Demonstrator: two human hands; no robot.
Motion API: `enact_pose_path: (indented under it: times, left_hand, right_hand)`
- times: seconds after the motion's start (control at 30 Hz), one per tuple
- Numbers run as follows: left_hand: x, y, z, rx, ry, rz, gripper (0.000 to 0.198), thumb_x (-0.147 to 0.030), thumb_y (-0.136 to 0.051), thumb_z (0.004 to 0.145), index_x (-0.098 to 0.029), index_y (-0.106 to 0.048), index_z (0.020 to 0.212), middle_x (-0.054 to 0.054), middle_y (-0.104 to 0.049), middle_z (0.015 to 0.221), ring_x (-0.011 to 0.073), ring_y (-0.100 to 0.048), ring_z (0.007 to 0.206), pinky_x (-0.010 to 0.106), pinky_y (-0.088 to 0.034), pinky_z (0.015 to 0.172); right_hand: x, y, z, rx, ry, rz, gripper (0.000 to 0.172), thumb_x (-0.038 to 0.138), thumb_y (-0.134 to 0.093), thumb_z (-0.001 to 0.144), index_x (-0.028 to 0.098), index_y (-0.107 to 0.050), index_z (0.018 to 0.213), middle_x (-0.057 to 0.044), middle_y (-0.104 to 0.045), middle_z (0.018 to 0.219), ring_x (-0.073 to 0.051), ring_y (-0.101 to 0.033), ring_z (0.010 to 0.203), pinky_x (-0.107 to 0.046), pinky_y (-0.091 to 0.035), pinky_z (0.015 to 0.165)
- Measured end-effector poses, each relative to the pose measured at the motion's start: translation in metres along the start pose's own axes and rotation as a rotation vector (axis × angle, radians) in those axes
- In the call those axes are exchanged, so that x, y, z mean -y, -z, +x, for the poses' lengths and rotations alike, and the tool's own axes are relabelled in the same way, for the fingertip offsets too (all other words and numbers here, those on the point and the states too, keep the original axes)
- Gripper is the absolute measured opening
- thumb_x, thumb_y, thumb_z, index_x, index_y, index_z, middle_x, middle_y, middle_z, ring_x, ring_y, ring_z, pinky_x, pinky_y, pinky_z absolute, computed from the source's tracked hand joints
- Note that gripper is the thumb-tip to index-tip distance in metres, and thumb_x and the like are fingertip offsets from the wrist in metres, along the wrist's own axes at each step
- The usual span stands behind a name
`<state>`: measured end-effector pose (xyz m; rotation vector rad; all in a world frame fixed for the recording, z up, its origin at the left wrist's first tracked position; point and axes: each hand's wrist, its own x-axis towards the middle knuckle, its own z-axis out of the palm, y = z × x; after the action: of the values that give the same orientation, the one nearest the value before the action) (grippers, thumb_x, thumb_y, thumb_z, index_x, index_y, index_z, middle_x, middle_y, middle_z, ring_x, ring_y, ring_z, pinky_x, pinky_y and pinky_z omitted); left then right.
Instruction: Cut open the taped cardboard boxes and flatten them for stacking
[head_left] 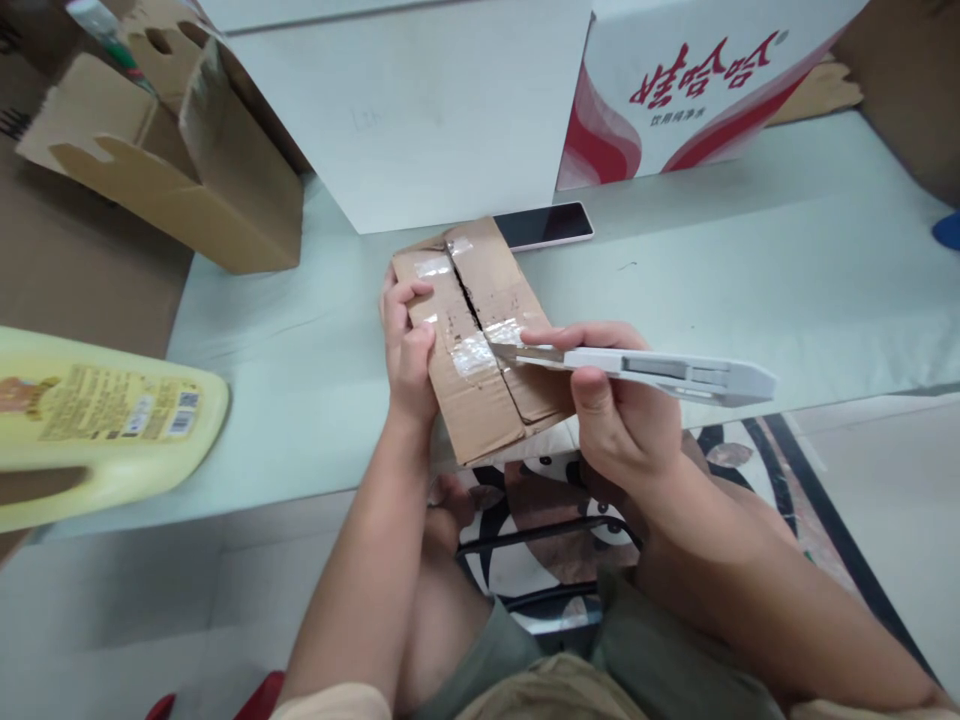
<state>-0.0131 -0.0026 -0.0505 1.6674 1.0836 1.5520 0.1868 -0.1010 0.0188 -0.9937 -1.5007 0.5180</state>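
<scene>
A small brown cardboard box (499,290) is tilted at the near edge of the table, its top flaps parted by a dark seam with pieces of clear tape across it. My left hand (411,345) grips the box's left side, thumb and fingertips on its top. In my right hand (626,410) is a white utility knife (675,372), held between thumb and fingers. Its blade is out, and the tip touches the tape at the seam. The box's underside and some of my left fingers are hidden.
Behind the box a phone (551,225) lies on the pale green tabletop (720,270). A white carton (442,110) and a red-and-white carton (675,90) stand at the back. An open cardboard box (247,200) and a yellow bottle (112,425) occupy the left.
</scene>
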Motion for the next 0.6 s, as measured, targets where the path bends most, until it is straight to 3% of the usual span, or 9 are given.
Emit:
enact_pose_path:
  times: [0.17,0.5,0.6]
  left_hand:
    - [0.001,-0.002,0.0,-0.015,0.002,-0.072,0.035,-0.053,-0.053,0.094,-0.028,-0.056,0.119,0.009,-0.057,0.143,0.0326,-0.039,0.154,0.054,-0.035,0.129]
    - [-0.002,-0.006,0.001,-0.066,0.057,-0.124,0.035,-0.052,-0.059,0.089,-0.025,-0.055,0.112,0.01,-0.056,0.141,0.0339,-0.036,0.156,0.055,-0.035,0.13]
    - [-0.007,-0.007,0.002,-0.075,0.102,-0.161,0.036,-0.052,-0.061,0.086,-0.025,-0.055,0.109,0.011,-0.057,0.14,0.0343,-0.039,0.153,0.055,-0.037,0.127]
  right_hand:
    - [0.001,-0.001,0.0,-0.02,-0.042,-0.064,0.04,0.059,-0.046,0.108,0.026,-0.068,0.111,-0.006,-0.082,0.109,-0.021,-0.08,0.102,-0.038,-0.065,0.089]
    - [0.0,0.01,0.008,0.222,0.007,-0.226,0.054,0.063,-0.038,0.109,0.023,-0.074,0.108,-0.007,-0.083,0.104,-0.02,-0.078,0.09,-0.036,-0.062,0.086]
    - [0.001,0.011,0.008,0.203,-0.041,-0.142,0.051,0.06,-0.041,0.109,0.021,-0.074,0.105,-0.007,-0.083,0.103,-0.019,-0.078,0.088,-0.033,-0.061,0.079]
